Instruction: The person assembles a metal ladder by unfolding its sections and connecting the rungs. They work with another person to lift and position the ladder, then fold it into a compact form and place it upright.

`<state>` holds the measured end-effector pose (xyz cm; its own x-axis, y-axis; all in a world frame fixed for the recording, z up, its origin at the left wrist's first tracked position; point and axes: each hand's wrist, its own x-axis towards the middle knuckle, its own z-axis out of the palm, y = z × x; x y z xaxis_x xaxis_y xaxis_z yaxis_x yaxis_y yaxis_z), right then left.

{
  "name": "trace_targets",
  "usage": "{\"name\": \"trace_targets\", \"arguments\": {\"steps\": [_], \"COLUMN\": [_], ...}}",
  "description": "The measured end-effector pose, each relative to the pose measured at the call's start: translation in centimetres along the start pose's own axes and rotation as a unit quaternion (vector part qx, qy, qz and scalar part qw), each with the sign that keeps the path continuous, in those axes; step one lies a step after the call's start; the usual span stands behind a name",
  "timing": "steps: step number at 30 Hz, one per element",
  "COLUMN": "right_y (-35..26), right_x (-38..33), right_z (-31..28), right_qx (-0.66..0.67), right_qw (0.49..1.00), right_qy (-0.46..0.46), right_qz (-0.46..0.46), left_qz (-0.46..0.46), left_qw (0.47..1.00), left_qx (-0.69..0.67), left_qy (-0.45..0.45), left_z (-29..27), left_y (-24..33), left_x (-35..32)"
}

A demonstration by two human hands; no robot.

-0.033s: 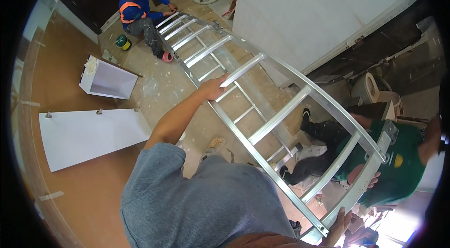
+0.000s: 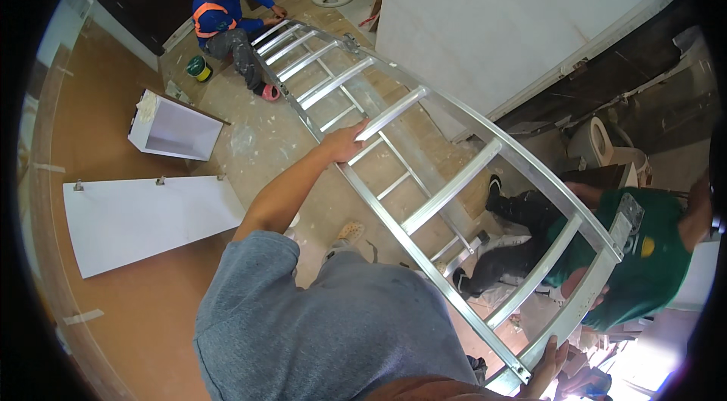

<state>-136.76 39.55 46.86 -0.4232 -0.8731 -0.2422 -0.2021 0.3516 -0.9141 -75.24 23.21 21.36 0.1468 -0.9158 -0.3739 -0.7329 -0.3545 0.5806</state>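
2 hands are closed on the aluminium ladder [image 2: 424, 174], which is held level above the floor: the left hand [image 2: 342, 145] grips 1 side rail, the right hand [image 2: 549, 363] clasps the near end. A second person in green [image 2: 644, 265] supports it. Grips are best kept firm, the ladder level.

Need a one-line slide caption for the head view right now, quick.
Both hands grip an aluminium ladder: left hand on its side rail, right hand at its near end, two people beside it.
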Motion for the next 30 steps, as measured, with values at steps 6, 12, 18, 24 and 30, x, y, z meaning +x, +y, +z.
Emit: {"name": "trace_targets", "arguments": {"steps": [6,12,18,24,30], "right_y": [-0.2,-0.6,-0.1,0.6,1.2], "right_x": [0.0,-0.3,-0.3,0.0,-0.1], "right_z": [0.2,0.2,0.0,0.1,0.9], "right_qx": [-0.001,-0.031,-0.029,0.016,0.003], "right_qw": [1.000,0.999,1.000,1.000,0.997], "right_qy": [0.006,0.009,0.000,-0.005,0.053], "right_qz": [0.005,0.006,-0.004,0.007,0.052], "left_qz": [0.018,0.010,-0.016,-0.014,-0.046], "left_qw": [1.000,1.000,1.000,1.000,0.999], "left_qx": [0.005,0.014,-0.005,0.014,-0.005], "left_qy": [0.019,0.016,-0.013,0.008,-0.013], "left_z": [1.0,0.2,0.0,0.1,0.0], "left_y": [-1.4,-0.3,1.0,0.4,1.0], "left_x": [0.6,0.0,-0.6,-0.5,-0.7]}}
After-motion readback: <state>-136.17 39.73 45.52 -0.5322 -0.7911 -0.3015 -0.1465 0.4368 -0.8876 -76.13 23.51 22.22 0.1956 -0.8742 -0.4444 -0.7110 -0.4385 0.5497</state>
